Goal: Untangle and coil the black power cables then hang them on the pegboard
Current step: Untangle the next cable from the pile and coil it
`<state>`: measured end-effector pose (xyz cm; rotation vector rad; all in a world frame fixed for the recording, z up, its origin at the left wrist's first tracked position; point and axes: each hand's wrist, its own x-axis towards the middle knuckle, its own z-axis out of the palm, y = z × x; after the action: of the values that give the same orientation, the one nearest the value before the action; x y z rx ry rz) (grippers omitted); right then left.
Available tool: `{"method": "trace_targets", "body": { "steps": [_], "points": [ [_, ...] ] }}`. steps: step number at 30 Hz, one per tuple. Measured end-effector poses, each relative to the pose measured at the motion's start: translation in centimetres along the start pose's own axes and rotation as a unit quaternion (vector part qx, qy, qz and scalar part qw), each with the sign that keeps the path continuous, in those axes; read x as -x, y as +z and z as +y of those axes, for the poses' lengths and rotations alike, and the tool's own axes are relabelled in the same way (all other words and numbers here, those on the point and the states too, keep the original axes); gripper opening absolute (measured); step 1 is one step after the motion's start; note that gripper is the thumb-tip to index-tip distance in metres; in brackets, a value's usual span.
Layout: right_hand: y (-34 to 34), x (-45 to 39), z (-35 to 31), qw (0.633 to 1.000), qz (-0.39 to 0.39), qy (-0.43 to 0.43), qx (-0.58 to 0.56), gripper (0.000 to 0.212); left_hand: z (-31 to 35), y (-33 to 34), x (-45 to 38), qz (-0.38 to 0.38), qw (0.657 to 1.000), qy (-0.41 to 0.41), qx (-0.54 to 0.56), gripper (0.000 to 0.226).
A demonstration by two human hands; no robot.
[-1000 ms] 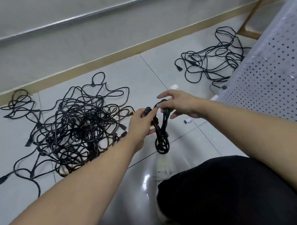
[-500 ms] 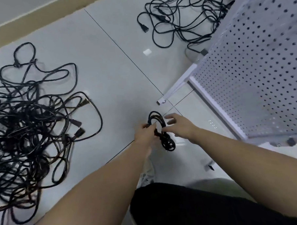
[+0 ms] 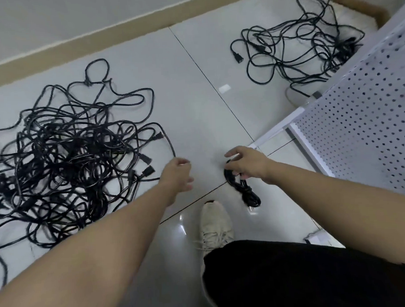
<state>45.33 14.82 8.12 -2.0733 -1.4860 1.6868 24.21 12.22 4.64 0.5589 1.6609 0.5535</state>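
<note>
Pale glossy floor tiles [image 3: 195, 112] run up to a tan skirting strip along the far wall, and most of the work lies on them undone. At the left sprawls the big tangle of black power cables [image 3: 65, 159], many loops knotted together with several plugs poking out on its right side. A smaller loose heap [image 3: 292, 47] sits far right, just beyond the pegboard [image 3: 367, 127], a white perforated panel standing at the right edge; no hooks or hung cables show on the part in view.

One cable looks finished: the coiled bundle [image 3: 247, 190], wrapped tight around its middle, lies near the centre just beyond a white shoe [image 3: 215, 224]. The right hand [image 3: 246, 163] pinches its far loop with curled fingers. The left hand [image 3: 178, 173] hovers between bundle and tangle, fingers loosely curled, holding nothing.

My judgement: one coil is made, none is hung yet, and both piles remain to sort.

No brand, label or writing can be read anywhere
</note>
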Motion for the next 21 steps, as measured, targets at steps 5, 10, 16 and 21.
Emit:
{"method": "trace_targets", "body": {
  "steps": [5, 10, 16, 21],
  "points": [
    [5.6, 0.5, -5.1, 0.996, -0.059, -0.048, 0.046, 0.029, -1.8, -7.2, 1.6, 0.042, 0.998, 0.040, 0.004, 0.012],
    [11.2, -0.4, -7.1, 0.986, -0.108, -0.067, 0.106, 0.029, -4.9, -12.4, 1.1, 0.071, 0.997, 0.035, 0.025, 0.012],
    [16.1, -4.6, -7.6, 0.979, -0.126, -0.056, 0.149, 0.037, -7.3, -15.3, -2.7, 0.084, 0.996, 0.027, -0.024, 0.017],
    [19.2, -9.5, -8.3, 0.954, -0.113, -0.105, 0.256, 0.047, -8.5, -16.0, -6.1, 0.108, 0.981, 0.064, -0.150, 0.029]
  ]
}}
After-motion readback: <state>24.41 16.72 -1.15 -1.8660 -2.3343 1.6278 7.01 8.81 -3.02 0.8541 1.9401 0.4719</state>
